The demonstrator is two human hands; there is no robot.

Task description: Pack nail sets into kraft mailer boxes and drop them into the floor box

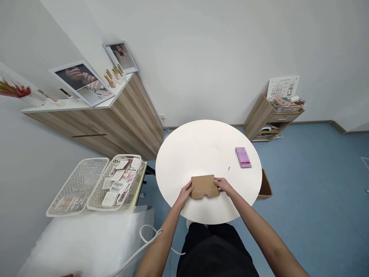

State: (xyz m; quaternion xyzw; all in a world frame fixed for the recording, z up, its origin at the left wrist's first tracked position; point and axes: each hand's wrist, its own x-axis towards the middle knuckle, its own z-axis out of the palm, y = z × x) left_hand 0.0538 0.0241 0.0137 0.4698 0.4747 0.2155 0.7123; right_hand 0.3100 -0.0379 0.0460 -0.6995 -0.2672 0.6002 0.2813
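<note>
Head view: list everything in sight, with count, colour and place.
round table: 1, white, centre, in front of the person
cardboard box: 1, brown, at the table's near edge, between the hands
packet: 1, pink, blurred, on the table's right side
plastic baskets: 2, white, side by side left of the table
printed cards: several, mostly white, in the basket nearer the table
cabinet: 1, wood-brown with white top, along the left wall
framed pictures: 2, white frames, on the cabinet top
shelf unit: 1, wood-brown, against the far wall at right
cardboard carton: 1, brown, on the floor beyond the table's right edge
cable: 1, white, lower left
black trousers: 1 pair, black, bottom centre
left hand: 1, on the box's left side
right hand: 1, on the box's right side
</note>
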